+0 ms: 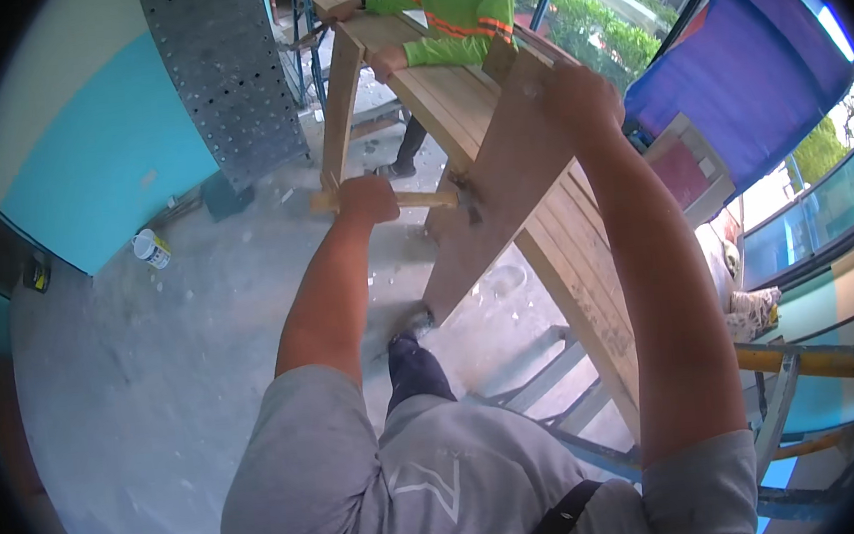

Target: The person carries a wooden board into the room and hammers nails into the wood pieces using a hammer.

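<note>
Both hands clenched, left (pixel 367 199) low, right (pixel 582 92) raised high.

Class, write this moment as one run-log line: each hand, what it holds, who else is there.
left hand: grips hammer, head at upright board | right hand: steadies board top | co-worker in green sleeves: holds far end of wooden frame

I wear a grey short-sleeved shirt (pixel 434 487) with a pale angular mark on the chest. A black strap (pixel 553 526) crosses it at lower right. Dark trousers and a dark shoe (pixel 412 358) show below. Both forearms are bare; hands ungloved.
</note>
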Demonstrator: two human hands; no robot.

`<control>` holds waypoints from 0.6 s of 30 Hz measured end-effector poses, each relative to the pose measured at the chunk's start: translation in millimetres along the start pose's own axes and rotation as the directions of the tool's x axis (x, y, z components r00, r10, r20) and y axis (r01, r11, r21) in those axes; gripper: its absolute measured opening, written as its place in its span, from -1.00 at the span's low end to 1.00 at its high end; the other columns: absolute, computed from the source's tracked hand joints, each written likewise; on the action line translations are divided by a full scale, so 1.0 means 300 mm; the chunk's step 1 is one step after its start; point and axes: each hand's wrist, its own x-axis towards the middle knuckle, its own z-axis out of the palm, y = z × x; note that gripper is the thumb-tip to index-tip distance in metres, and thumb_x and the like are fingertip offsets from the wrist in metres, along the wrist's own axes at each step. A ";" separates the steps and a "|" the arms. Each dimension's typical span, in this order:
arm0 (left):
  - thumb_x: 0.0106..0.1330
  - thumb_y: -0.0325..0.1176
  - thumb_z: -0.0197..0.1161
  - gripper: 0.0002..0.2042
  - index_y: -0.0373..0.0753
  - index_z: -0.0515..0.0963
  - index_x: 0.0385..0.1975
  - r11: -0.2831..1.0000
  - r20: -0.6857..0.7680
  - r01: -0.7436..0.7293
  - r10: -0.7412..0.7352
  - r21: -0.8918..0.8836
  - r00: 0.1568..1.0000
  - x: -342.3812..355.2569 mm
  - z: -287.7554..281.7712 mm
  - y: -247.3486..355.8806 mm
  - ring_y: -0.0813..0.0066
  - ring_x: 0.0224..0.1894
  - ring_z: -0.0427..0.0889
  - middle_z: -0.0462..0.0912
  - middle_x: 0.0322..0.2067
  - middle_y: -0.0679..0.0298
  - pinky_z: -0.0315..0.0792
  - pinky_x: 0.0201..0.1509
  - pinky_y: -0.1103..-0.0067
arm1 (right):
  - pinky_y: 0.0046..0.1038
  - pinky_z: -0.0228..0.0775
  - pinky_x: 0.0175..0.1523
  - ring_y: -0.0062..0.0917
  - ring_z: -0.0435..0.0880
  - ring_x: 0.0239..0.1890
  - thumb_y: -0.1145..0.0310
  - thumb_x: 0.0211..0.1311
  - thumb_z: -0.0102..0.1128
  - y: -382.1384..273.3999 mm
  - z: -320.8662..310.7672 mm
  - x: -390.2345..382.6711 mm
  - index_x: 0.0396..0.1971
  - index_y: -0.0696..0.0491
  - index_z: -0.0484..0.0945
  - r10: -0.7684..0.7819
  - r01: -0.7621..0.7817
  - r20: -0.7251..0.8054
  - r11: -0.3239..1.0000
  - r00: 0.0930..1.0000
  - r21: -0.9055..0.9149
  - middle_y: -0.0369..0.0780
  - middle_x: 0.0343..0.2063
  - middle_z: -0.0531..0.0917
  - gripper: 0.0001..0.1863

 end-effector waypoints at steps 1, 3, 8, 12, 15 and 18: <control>0.08 -0.23 0.23 -0.70 -0.21 0.74 -0.26 1.000 -0.009 0.007 -0.007 -0.006 1.000 -0.010 -0.005 0.005 0.12 -0.08 0.75 0.77 -0.19 0.10 0.61 0.00 0.28 | -0.16 0.54 0.14 -0.19 0.68 0.10 0.02 0.27 0.20 0.002 0.004 -0.007 0.00 -0.05 0.67 -0.003 0.003 -0.012 1.000 1.000 0.006 -0.14 0.01 0.71 -0.59; 0.09 -0.23 0.22 -0.70 -0.20 0.74 -0.25 0.999 0.011 0.038 -0.038 0.013 0.999 -0.064 0.017 0.002 0.13 -0.08 0.75 0.77 -0.19 0.11 0.61 0.00 0.28 | -0.16 0.54 0.14 -0.19 0.67 0.11 0.03 0.28 0.20 -0.007 0.011 -0.029 0.00 -0.05 0.67 -0.013 0.013 -0.003 1.000 1.000 0.025 -0.14 0.01 0.71 -0.59; 0.11 -0.24 0.22 -0.72 -0.17 0.75 -0.24 0.996 0.038 0.089 -0.089 0.000 0.995 -0.085 -0.001 0.073 0.16 -0.06 0.75 0.77 -0.17 0.13 0.61 -0.01 0.30 | -0.16 0.54 0.15 -0.20 0.68 0.11 0.02 0.27 0.21 0.021 -0.009 -0.022 -0.01 -0.06 0.68 -0.020 0.020 0.006 1.000 1.000 0.014 -0.14 0.01 0.71 -0.59; 0.13 -0.23 0.24 -0.69 -0.20 0.75 -0.20 0.991 0.036 0.130 -0.129 -0.020 0.991 -0.145 -0.005 0.100 0.17 -0.05 0.75 0.76 -0.12 0.11 0.60 -0.01 0.29 | -0.18 0.55 0.14 -0.20 0.69 0.09 0.04 0.28 0.19 0.029 0.012 -0.021 -0.03 -0.05 0.69 -0.043 0.045 -0.047 0.998 0.998 0.050 -0.13 0.00 0.72 -0.61; 0.12 -0.23 0.25 -0.68 -0.22 0.74 -0.18 0.978 0.082 0.143 -0.132 -0.152 0.988 -0.237 0.000 0.139 0.15 -0.04 0.75 0.75 -0.11 0.07 0.60 0.01 0.29 | -0.22 0.58 0.10 -0.22 0.69 0.09 0.12 0.31 0.15 -0.007 0.007 -0.027 -0.04 -0.04 0.70 -0.089 0.089 -0.008 0.996 0.996 0.023 -0.13 -0.01 0.72 -0.65; 0.13 -0.25 0.25 -0.69 -0.21 0.73 -0.17 0.933 0.221 0.231 -0.173 -0.275 0.960 -0.507 0.106 0.278 0.15 -0.03 0.74 0.75 -0.12 0.05 0.60 0.02 0.31 | -0.21 0.60 0.06 -0.23 0.71 0.07 0.20 0.31 0.11 -0.036 0.050 0.020 -0.06 -0.04 0.72 -0.100 0.099 -0.061 0.995 0.993 -0.012 -0.14 -0.02 0.73 -0.68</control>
